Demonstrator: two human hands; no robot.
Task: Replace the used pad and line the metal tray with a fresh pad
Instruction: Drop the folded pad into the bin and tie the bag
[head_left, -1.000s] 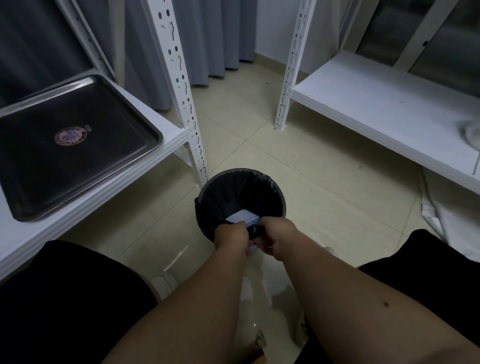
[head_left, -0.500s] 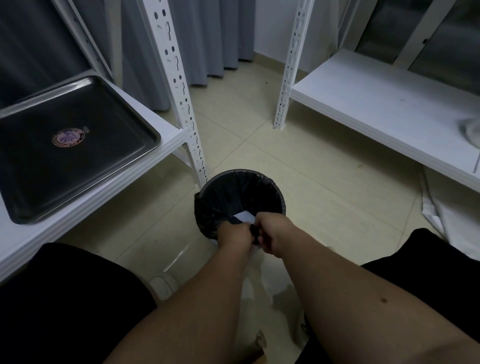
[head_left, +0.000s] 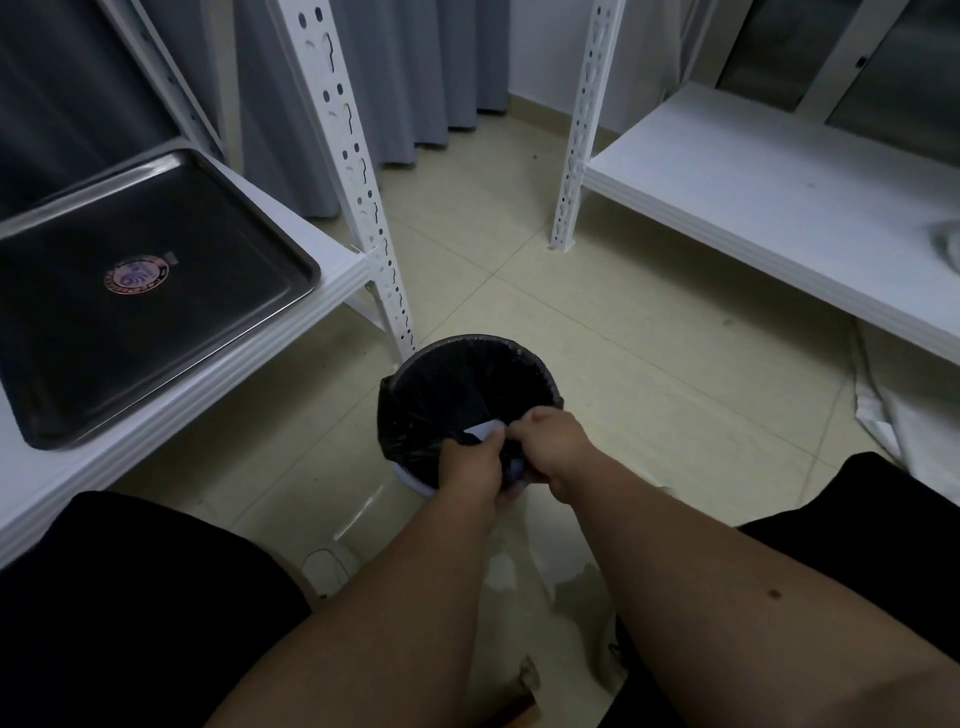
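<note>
Both my hands meet over the near rim of the bin (head_left: 470, 384), a round bucket lined with a crinkled black plastic bag. My left hand (head_left: 470, 470) and my right hand (head_left: 553, 447) are curled, knuckles up, and between them they pinch the used pad (head_left: 485, 430). Only a small pale corner of it shows, poking out past my fingers and pointing away from me into the bin's mouth; the rest is bunched inside my grip, so I cannot tell its long axis. What shows looks thin, soft and white with a faint violet tint.

To the left of the bin, up on a white shelf (head_left: 332, 260), lies the metal tray (head_left: 156, 332): a shallow rectangle with rounded corners and a raised, shiny rim. Its long side runs from near me toward the curtains (head_left: 415, 78). Its floor is dark, smooth, bare steel, with a round sticker (head_left: 136, 275) on it. A white perforated steel post (head_left: 353, 171) stands between tray and bin. The floor (head_left: 597, 338) under the bin is pale glossy tile.
</note>
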